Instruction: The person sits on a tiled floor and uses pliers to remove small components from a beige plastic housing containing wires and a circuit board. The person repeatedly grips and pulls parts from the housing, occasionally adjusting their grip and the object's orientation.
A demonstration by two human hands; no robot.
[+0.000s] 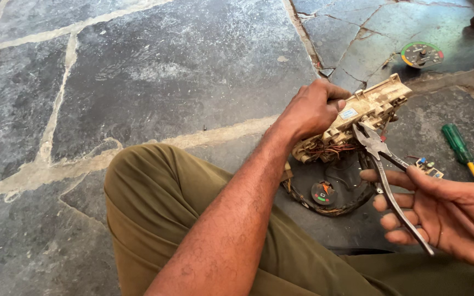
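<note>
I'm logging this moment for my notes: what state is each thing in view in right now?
Left hand: clamped around the beige block.
Beige connector block: held off the floor, tilted, dirty, wires showing underneath.
Pliers: in the right hand, nose at the block; jaws look nearly shut.
Right hand: palm up, fingers loosely around the plier handles.
Green-handled screwdriver: lying on the stone floor.
Round gauge: lying face up.

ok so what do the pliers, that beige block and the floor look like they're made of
Pliers in the right hand: bare grey metal, dull and worn, with no visible grip covers.
Beige block in the left hand: moulded plastic by its ribbed slots, yellowed and dirty, with thin wires beneath.
Floor: rough dark stone slabs with pale, cement-like joints.
</note>
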